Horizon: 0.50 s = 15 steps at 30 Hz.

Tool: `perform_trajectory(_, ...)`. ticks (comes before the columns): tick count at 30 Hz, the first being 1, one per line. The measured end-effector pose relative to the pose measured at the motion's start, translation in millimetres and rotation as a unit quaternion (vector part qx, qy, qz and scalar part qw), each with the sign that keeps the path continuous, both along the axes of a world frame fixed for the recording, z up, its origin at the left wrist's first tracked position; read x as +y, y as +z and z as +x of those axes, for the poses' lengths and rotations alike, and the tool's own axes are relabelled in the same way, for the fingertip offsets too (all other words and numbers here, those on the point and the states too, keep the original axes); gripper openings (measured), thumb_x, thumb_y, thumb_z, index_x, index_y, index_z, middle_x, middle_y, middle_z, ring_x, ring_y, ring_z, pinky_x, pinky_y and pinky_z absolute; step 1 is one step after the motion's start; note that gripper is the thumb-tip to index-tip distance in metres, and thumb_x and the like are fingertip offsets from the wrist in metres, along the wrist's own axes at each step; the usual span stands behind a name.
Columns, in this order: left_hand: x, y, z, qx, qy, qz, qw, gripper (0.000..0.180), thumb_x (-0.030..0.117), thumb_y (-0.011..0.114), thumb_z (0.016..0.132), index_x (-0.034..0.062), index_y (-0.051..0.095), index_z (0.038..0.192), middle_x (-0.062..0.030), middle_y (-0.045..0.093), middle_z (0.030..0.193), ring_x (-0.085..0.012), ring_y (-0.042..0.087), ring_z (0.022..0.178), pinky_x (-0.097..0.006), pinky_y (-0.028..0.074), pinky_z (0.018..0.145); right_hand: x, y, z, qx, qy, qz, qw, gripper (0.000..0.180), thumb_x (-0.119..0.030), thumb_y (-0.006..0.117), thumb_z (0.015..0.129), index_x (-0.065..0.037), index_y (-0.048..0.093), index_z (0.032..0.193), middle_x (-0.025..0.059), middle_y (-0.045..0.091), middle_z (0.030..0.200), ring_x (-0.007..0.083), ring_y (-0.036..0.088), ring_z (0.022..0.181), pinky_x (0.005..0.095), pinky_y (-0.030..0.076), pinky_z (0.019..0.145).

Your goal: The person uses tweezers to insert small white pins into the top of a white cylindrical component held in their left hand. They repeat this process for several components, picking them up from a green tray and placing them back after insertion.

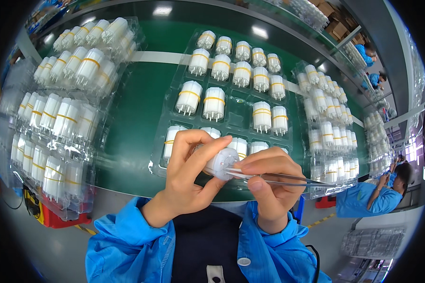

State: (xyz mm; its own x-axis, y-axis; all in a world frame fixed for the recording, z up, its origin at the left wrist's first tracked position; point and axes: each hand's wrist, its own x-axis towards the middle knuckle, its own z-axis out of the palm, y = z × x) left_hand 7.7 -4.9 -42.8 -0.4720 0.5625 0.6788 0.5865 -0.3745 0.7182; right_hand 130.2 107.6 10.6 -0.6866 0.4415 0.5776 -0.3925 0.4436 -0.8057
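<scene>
My left hand (182, 179) is closed around a white cylindrical part (218, 162) with its round end face turned toward my right hand. In my right hand (275, 183) is a pair of metal tweezers (295, 179), pinched between thumb and fingers. The tweezer tips meet the end face of the part; whether they grip anything there is too small to tell. Just beyond my hands lies a clear plastic tray (239, 113) with rows of white cylinders (214, 104), each with a yellow band and pins at the lower end. My hands hide part of its nearest row.
Stacked clear trays of similar white cylinders stand at the left (66, 115) and right (333, 134) on the green worktop (127, 137). A red bin (66, 218) is below the left edge. A co-worker in blue (370, 195) is at the far right.
</scene>
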Motion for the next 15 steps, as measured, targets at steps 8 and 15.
perform_trajectory(8, 0.3, 2.0, 0.4, -0.012, -0.007, -0.007, 1.0, 0.063, -0.004, 0.077, 0.065, -0.0011, 0.061, 0.126, -0.0152, 0.048, 0.108, -0.0246, 0.055, 0.091, -0.033, 0.05, 0.073, 1.4, -0.9, -0.8, 0.006, 0.007, 0.006, 1.0, 0.014, 0.003, 0.07, 0.079, 0.006, 0.069, 0.093, 0.0171, 0.072, 0.09, 0.0228, 0.069, 0.08, 0.0299, 0.054, 0.069)
perform_trajectory(15, 0.5, 2.4, -3.6, 0.002, -0.041, -0.01, 0.999, 0.063, -0.002, 0.074, 0.067, -0.0039, 0.058, 0.128, -0.0155, 0.046, 0.107, -0.0255, 0.053, 0.09, -0.032, 0.047, 0.075, 4.8, -0.9, 0.3, 0.013, 0.03, -0.013, 0.999, 0.011, 0.004, 0.07, 0.08, 0.006, 0.07, 0.091, 0.0179, 0.072, 0.089, 0.0236, 0.069, 0.079, 0.0309, 0.055, 0.069)
